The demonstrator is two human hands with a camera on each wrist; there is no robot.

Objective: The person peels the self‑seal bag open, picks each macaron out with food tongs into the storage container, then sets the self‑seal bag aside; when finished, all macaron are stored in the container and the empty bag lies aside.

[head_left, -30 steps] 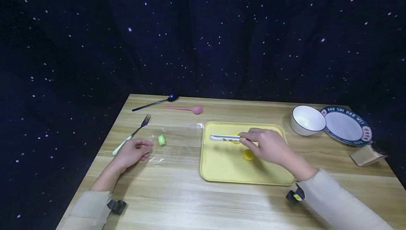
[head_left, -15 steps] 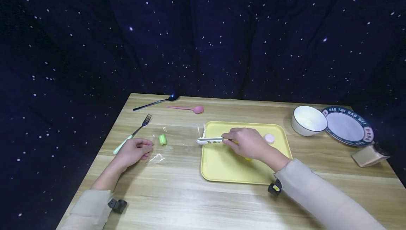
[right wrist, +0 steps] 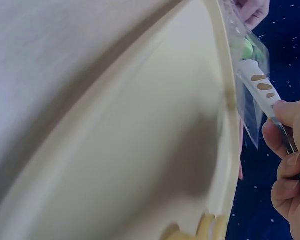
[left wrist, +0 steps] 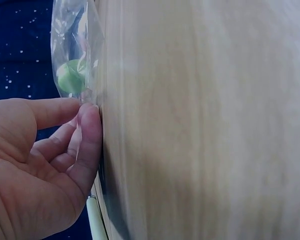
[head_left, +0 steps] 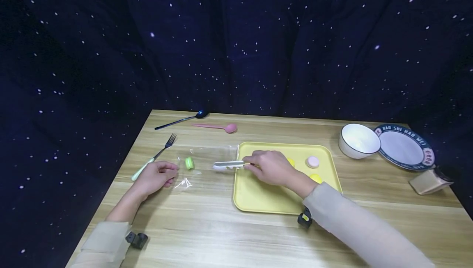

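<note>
My left hand (head_left: pixel 155 176) pinches the near end of a clear plastic bag (left wrist: pixel 65 35), thumb against fingers. Inside the bag, close to those fingers, sits a green macaron (head_left: pixel 189 163). My right hand (head_left: pixel 272 168) grips tongs with white slotted ends (right wrist: pixel 262 87) over the left part of a yellow tray (head_left: pixel 258 204). The tong ends point left and overlap the bag's opening in the head view; I cannot tell whether anything is between them. On the tray lie a pale pink macaron (head_left: pixel 313 161) and two yellow ones, one yellow macaron (head_left: pixel 315 178) partly hidden by my right arm.
A fork (head_left: pixel 154 157) lies beside my left hand. Behind the bag are a dark spoon (head_left: pixel 181 120) and a pink spoon (head_left: pixel 230 128). To the tray's right stand a white bowl (head_left: pixel 358 138), a patterned-rim plate (head_left: pixel 402 147) and a beige block-like object (head_left: pixel 428 181).
My right hand has moved left with the tongs, from over the tray to the bag's opening. The pink macaron and the yellow ones have come into view behind it. My left hand stays put.
</note>
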